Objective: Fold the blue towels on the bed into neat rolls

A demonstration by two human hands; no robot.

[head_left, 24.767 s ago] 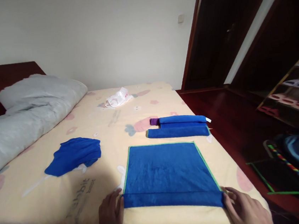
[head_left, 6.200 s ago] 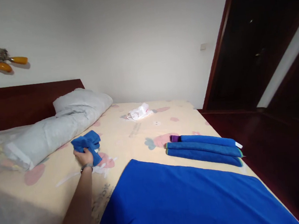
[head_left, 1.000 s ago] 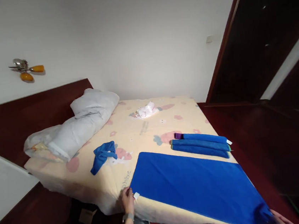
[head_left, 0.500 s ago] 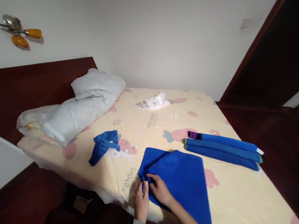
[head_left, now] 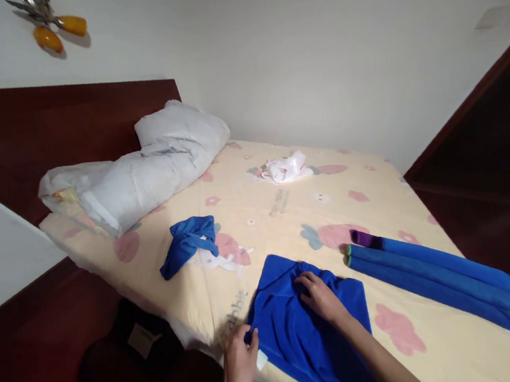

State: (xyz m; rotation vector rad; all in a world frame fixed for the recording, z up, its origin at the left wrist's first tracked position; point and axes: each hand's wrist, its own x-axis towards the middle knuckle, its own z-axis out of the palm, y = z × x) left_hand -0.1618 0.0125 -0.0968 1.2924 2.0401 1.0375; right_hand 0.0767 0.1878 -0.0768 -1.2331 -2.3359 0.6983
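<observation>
While left hand (head_left: 240, 362) pinches blue cloth (head_left: 290, 330), half-curled right hand (head_left: 321, 296) touches it, grip unclear.

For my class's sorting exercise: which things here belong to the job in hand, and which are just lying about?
Job in hand:
larger blue cloth, with the left hand at its edge and the right hand on it
folded blue strips, probably
crumpled blue cloth, probably

Apparently just lying about:
white plastic bag
grey bedding

Blue cloth (head_left: 293, 339), cream sheet (head_left: 278, 237) with pink prints; shadowed floor (head_left: 21, 349), probably dark red.
</observation>
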